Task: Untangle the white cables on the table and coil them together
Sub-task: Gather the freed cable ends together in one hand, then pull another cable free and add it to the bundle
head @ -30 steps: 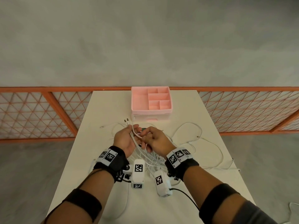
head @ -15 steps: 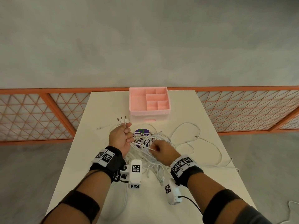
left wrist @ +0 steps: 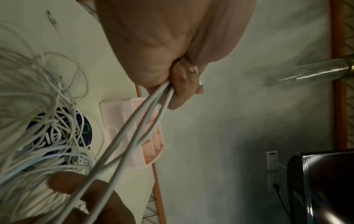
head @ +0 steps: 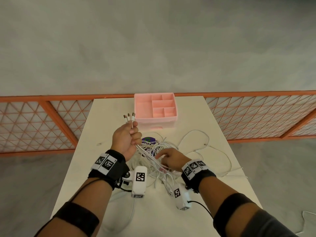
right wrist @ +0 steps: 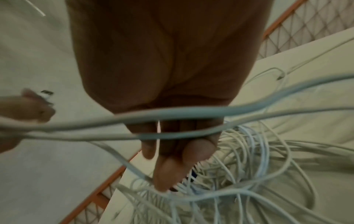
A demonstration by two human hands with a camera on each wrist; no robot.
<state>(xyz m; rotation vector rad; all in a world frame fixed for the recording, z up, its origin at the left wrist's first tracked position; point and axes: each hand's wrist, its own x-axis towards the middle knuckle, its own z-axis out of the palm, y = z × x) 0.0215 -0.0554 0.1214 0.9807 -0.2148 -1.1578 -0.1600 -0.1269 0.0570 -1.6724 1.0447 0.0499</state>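
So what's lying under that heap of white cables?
A round purple disc with a green ring and white lettering lies on the table beneath the cables. Most of it is covered, so the lettering can't be read.

White table (head: 106, 117) carries a pink compartment tray (head: 154, 106) at the far edge, centre. Tangled white cables (head: 159, 151) lie mid-table over a purple disc (head: 148, 140), with loose strands running toward the right edge.
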